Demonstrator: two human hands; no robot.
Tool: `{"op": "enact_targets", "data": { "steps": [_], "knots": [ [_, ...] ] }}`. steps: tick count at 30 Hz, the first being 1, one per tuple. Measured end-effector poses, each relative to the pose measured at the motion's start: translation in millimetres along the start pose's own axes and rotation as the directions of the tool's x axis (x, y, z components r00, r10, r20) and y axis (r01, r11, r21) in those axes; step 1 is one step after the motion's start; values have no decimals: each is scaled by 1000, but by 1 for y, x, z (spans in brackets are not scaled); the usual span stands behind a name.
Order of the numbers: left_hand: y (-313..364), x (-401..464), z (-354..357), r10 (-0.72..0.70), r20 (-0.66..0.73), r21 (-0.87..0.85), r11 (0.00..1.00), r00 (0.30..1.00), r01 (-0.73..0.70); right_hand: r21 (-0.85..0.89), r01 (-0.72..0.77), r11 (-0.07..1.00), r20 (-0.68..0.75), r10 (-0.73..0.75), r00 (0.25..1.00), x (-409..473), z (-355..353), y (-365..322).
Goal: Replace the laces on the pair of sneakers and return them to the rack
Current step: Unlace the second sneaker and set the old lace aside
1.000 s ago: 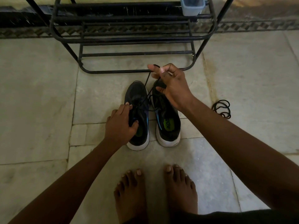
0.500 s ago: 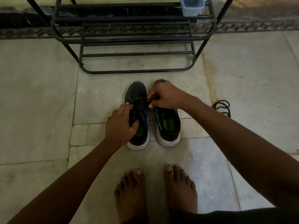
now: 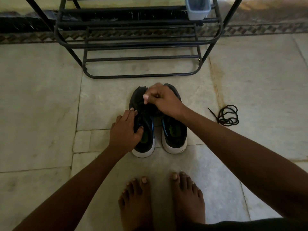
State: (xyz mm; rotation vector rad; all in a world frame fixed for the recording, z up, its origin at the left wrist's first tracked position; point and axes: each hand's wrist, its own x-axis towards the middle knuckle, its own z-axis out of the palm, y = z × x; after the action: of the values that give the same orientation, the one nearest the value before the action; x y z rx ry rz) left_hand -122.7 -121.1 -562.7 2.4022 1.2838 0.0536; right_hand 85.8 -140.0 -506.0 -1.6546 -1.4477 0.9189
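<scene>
Down on the floor (image 3: 41, 105), the left hand (image 3: 124, 132) holds the side of the left sneaker (image 3: 143, 130). Its fingers curl over the top edge and its thumb pokes into the opening, so its grip is closed on the shoe. The right hand (image 3: 162, 100) is over the front part of that same sneaker. Its fingers are curled tight and seem to pinch the black lace there, but the lace is too dark to see well.

The right sneaker (image 3: 174, 135) stands just beside the left sneaker, touching it or nearly so. Both are black with white soles, and their toes point at the black metal rack (image 3: 138, 45), which is near, on the far side of the sneakers. A small grey tub (image 3: 197, 9) sits on the rack. To the right of the sneakers, well apart, a loose black lace (image 3: 227, 115) lies coiled on the floor. Two bare feet (image 3: 161, 199) stand on the near side of the sneakers.
</scene>
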Motion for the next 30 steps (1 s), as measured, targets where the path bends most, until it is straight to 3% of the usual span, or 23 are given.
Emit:
{"op": "enact_targets", "data": {
  "steps": [3, 5, 7, 9, 12, 14, 16, 21, 25, 27, 30],
  "knots": [
    [0, 0, 0, -3, -1, -7, 1000, 1000, 3, 379, -104, 920, -50, 133, 990, 4, -5, -10],
    [1, 0, 0, -4, -4, -7, 1000, 1000, 4, 681, -165, 713, 27, 201, 979, 7, -12, -19],
    [1, -1, -1, -4, -5, -9, 1000, 1000, 3, 786, -189, 588, 81, 205, 975, 10, -21, -24],
    [2, -1, -2, -3, -7, -13, 1000, 1000, 3, 764, -162, 625, 69, 171, 983, 13, -26, -26],
    [1, -2, -1, 0, -9, -8, 1000, 1000, 0, 561, -86, 823, 8, 99, 995, 14, -33, -23],
    [2, -2, -1, -1, -8, -6, 1000, 1000, 1, 269, -8, 963, -26, 16, 1000, 16, -37, -19],
    [2, -2, -1, -6, -7, -13, 1000, 1000, 6, 2, 53, 999, -17, -53, 998, 15, -36, -15],
    [1, -2, -2, -22, 0, -70, 997, 1000, 22, -304, -52, 951, -54, 37, 998, 14, -29, 0],
    [5, -5, -11, -114, -48, -297, 950, 992, 95, -627, -244, 740, -118, 220, 968, -3, -13, 4],
    [10, -3, -18, -127, -132, -427, 902, 983, 59, -678, -239, 695, -167, 170, 971, -19, -1, -2],
    [16, 14, -26, -74, -196, -498, 866, 978, -34, -647, -178, 741, -180, 78, 981, -37, 13, -10]
  ]
}}
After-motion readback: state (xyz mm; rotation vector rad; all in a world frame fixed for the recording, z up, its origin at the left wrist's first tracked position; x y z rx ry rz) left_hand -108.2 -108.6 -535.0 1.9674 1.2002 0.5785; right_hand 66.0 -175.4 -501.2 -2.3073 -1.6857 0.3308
